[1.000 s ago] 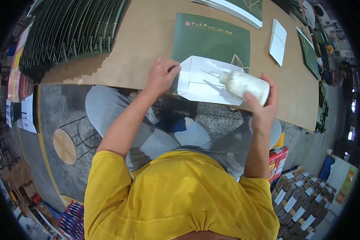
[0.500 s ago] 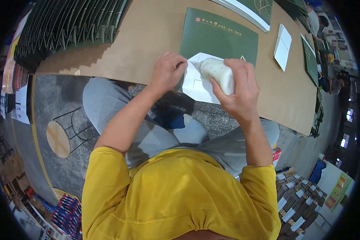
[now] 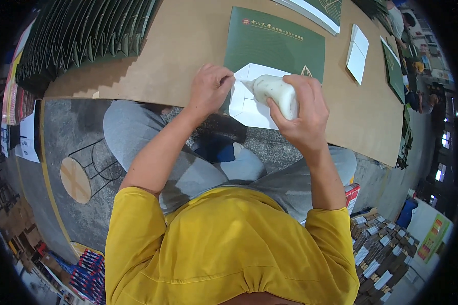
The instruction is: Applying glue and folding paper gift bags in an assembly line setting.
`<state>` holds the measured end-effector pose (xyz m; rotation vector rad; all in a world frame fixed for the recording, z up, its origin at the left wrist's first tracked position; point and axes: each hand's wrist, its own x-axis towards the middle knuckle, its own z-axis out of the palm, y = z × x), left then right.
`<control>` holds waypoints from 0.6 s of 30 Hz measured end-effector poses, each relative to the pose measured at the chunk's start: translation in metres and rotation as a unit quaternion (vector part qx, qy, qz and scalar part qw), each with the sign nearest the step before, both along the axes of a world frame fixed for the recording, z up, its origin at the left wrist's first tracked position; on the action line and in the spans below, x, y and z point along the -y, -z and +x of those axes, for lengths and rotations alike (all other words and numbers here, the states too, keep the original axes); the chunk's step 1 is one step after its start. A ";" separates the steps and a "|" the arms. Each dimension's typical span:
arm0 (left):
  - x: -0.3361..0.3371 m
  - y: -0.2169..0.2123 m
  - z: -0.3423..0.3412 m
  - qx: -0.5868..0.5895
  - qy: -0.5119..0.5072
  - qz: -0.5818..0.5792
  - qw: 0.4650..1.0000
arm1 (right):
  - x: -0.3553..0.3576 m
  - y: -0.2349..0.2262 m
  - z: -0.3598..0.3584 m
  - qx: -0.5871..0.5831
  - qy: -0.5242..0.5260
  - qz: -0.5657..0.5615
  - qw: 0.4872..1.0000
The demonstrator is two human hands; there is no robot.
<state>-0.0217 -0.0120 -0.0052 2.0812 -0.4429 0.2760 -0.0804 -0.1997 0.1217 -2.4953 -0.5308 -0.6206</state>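
Note:
A flat green paper bag (image 3: 275, 43) with gold print lies on the table, its white folded bottom (image 3: 247, 113) toward me and over the table's front edge. My right hand (image 3: 310, 109) is wrapped round a soft white squeeze bottle (image 3: 274, 91), tilted so its pointed nozzle is at the white flaps, left of the bottle. Whether anything flows from the tip is too small to tell. My left hand (image 3: 208, 90) is closed, thumb and forefinger pinching the left edge of the bag's white bottom. The bottle hides part of the flaps.
Several dark green folded bags (image 3: 86, 35) stand in a row at the table's far left. A white folded card piece (image 3: 358, 53) lies on the right, beside another green bag (image 3: 393, 76). A round stool (image 3: 75, 179) stands on the floor at left. Stacked cardboard (image 3: 381, 254) is at lower right.
The whole view has shifted slightly. Both hands hold nearly the same pose, with the bottle tip still at the white flaps.

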 end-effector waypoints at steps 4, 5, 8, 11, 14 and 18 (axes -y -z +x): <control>0.004 0.002 0.000 0.006 0.007 -0.011 1.000 | 0.019 -0.014 -0.011 -0.003 0.073 0.056 0.996; 0.004 0.003 0.001 0.014 0.007 -0.005 1.000 | 0.026 -0.016 -0.016 0.001 0.084 0.056 0.995; -0.003 0.003 0.002 0.033 0.015 -0.005 0.999 | 0.053 -0.032 -0.034 -0.018 0.221 0.229 0.948; -0.005 0.000 0.000 0.017 0.005 -0.002 1.000 | 0.086 -0.034 -0.055 0.002 0.282 0.172 0.944; -0.001 0.000 0.000 -0.007 -0.004 -0.010 1.000 | 0.102 -0.026 -0.073 -0.013 0.311 0.115 0.943; -0.001 0.002 0.001 -0.007 -0.008 -0.019 1.000 | 0.102 -0.017 -0.073 -0.007 0.321 0.056 0.945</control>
